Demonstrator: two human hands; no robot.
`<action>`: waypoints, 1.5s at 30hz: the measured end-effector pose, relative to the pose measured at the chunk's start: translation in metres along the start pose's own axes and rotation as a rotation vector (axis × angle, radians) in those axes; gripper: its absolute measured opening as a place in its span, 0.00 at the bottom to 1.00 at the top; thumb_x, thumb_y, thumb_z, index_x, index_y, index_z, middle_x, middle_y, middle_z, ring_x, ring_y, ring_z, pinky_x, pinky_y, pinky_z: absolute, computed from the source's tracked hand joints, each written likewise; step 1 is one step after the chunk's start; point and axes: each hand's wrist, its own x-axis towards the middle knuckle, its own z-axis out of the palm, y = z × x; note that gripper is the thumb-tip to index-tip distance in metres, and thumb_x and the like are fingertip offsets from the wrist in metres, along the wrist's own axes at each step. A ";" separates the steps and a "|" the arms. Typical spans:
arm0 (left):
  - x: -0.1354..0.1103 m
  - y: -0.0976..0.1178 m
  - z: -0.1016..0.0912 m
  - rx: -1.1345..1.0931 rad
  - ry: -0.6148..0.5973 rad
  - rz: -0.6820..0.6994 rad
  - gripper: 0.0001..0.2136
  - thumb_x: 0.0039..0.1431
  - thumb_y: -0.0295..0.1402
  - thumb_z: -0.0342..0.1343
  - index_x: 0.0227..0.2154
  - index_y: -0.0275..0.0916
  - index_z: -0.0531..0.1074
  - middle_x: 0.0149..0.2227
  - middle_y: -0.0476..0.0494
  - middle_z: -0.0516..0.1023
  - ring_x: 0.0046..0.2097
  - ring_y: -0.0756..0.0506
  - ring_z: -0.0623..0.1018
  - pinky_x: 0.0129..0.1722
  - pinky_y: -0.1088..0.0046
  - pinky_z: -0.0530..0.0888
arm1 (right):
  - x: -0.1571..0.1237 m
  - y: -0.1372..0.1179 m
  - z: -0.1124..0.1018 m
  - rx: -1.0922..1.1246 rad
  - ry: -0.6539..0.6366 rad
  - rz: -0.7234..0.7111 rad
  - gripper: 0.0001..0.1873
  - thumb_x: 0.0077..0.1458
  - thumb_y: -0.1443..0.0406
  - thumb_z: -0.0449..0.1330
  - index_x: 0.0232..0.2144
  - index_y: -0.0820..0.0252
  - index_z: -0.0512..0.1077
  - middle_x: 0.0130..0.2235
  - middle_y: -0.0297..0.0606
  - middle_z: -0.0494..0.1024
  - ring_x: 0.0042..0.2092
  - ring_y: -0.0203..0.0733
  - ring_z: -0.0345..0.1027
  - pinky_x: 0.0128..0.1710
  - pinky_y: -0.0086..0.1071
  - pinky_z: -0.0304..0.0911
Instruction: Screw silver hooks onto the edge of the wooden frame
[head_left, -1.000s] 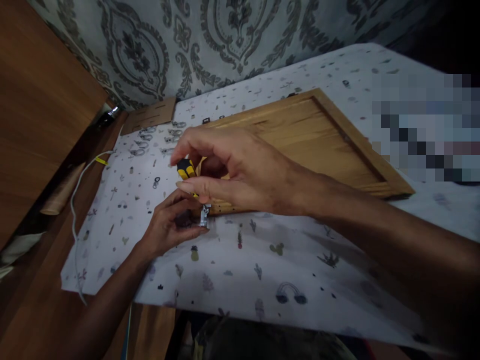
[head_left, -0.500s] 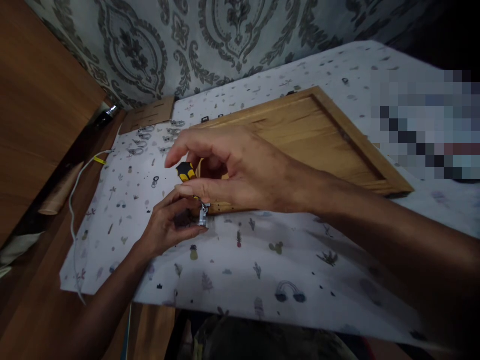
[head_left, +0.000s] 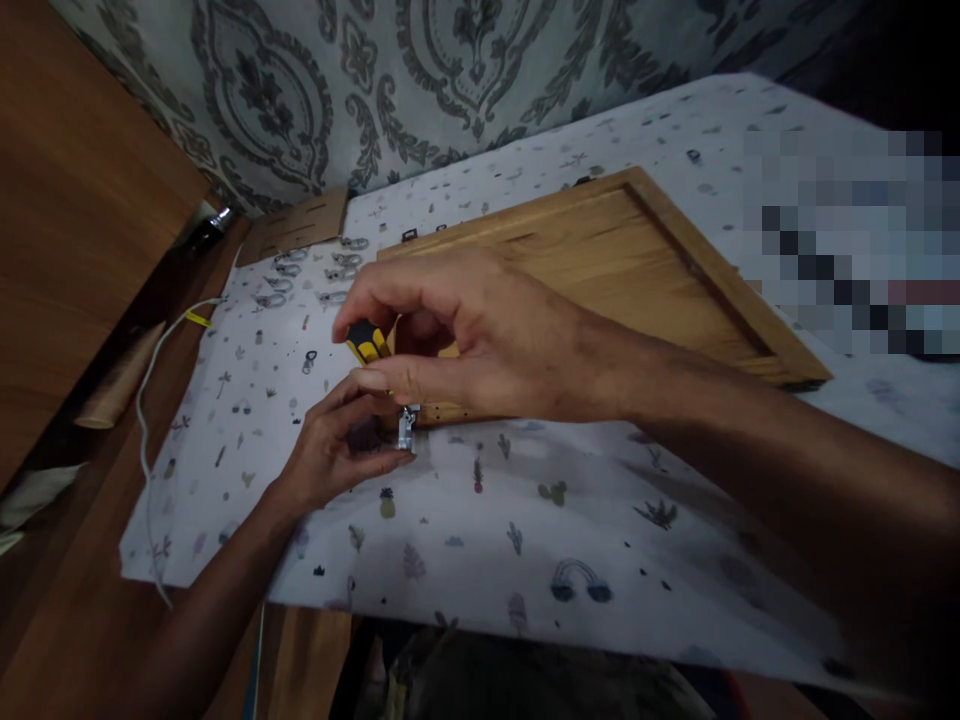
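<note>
right hand (head_left: 480,340): fingertips closed on yellow-black screwdriver handle (head_left: 366,340) | left hand (head_left: 341,450): pinching small metal bracket (head_left: 406,428) against wooden panel edge (head_left: 450,410) | handling: bracket light, rigid, likely slippery; grip by its sides

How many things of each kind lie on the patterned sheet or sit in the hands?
Framed wooden panel: 1
Black-and-yellow-handled screwdriver, in the right hand: 1
Small silver metal bracket, at the left hand: 1
Flat brown cardboard piece: 1
Total: 4, not counting the small metal fittings beyond, too blurred to tally.
</note>
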 end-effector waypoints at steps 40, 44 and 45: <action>-0.001 -0.002 0.000 0.000 -0.002 -0.016 0.17 0.58 0.47 0.67 0.43 0.41 0.78 0.46 0.42 0.78 0.48 0.42 0.80 0.48 0.66 0.79 | -0.004 0.005 0.012 -0.126 0.090 -0.013 0.03 0.66 0.67 0.57 0.39 0.61 0.65 0.36 0.29 0.71 0.36 0.29 0.64 0.34 0.24 0.62; -0.001 -0.001 0.000 -0.003 0.000 -0.017 0.17 0.58 0.46 0.67 0.43 0.41 0.78 0.45 0.42 0.78 0.47 0.42 0.80 0.47 0.66 0.79 | -0.005 0.008 0.016 -0.048 0.139 -0.035 0.04 0.65 0.66 0.58 0.39 0.61 0.66 0.35 0.29 0.71 0.34 0.29 0.62 0.33 0.24 0.61; -0.001 -0.001 0.000 -0.006 -0.004 -0.017 0.16 0.58 0.46 0.68 0.42 0.41 0.78 0.45 0.42 0.78 0.47 0.42 0.80 0.46 0.66 0.79 | -0.005 0.009 0.016 -0.023 0.147 -0.055 0.05 0.65 0.65 0.59 0.39 0.62 0.67 0.35 0.30 0.71 0.33 0.29 0.62 0.32 0.24 0.60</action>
